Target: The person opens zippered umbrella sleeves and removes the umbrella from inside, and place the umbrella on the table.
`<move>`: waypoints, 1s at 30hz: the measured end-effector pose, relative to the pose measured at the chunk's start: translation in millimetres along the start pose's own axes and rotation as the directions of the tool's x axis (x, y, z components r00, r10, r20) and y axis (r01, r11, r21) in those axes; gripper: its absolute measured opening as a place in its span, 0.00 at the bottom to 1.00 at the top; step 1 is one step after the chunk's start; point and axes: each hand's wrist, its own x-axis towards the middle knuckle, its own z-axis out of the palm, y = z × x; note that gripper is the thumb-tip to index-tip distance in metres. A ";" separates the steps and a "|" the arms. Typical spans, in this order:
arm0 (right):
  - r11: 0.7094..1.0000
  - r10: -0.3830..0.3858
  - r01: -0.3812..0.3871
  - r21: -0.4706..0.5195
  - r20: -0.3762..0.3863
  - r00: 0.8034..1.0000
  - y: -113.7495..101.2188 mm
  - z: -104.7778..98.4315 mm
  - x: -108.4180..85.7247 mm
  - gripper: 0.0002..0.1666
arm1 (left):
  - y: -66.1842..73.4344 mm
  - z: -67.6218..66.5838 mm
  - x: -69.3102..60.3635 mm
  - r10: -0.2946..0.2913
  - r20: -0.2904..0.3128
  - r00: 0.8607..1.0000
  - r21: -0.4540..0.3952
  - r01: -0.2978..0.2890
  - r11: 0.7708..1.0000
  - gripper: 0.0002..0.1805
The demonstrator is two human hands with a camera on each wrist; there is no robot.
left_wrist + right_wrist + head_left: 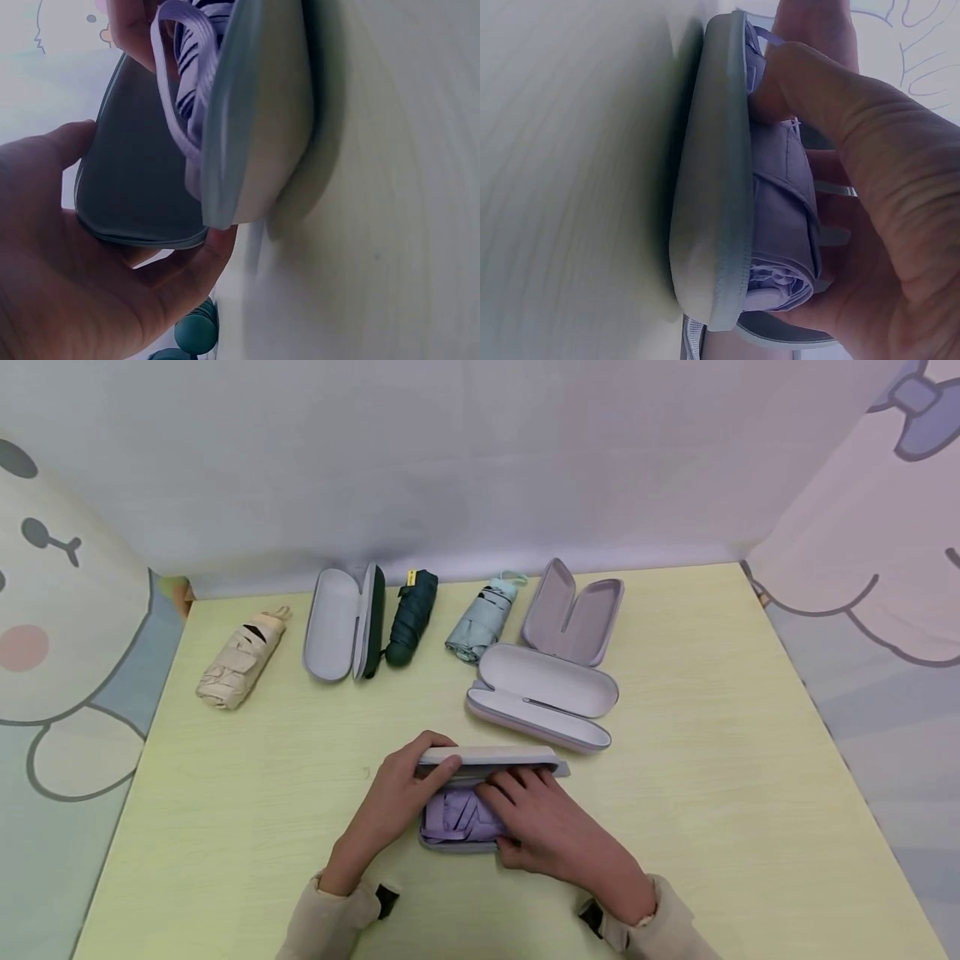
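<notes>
A folded purple umbrella (461, 817) lies in the lower half of a hard, pale case at the table's near middle. My left hand (401, 785) holds the raised lid (135, 165) by its left end, thumb on the near edge and fingers behind. Over the umbrella's right part reaches my right hand (551, 827), with its thumb on the near side and curled fingers across it. In the right wrist view the umbrella (780, 195) bulges above the rim of the case (709, 172). A purple wrist strap (165, 75) loops out at the left end.
Behind the hands stands an open pinkish case (547, 681), with an open mauve case (573, 618) beyond. Farther left are a light blue umbrella (483, 620), a dark green umbrella (412, 618), an open dark green case (330, 627) and a beige umbrella (243, 660).
</notes>
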 end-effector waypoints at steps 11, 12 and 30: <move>1.000 0.012 -0.012 0.021 0.013 1.000 -0.3 -12.5 -3.5 0.36 | -1.4 1.3 -0.3 0.027 0.019 0.999 0.016 -0.027 1.000 0.15; 1.000 0.013 -0.013 0.021 0.012 1.000 -0.4 -13.5 -3.8 0.35 | -1.4 1.4 -0.5 0.027 0.020 0.999 0.016 -0.028 0.999 0.15; 0.995 -0.092 0.085 -0.044 -0.197 0.976 -2.8 -13.3 -7.5 0.35 | -0.9 -0.3 -1.2 0.011 0.008 1.000 0.026 -0.011 1.000 0.16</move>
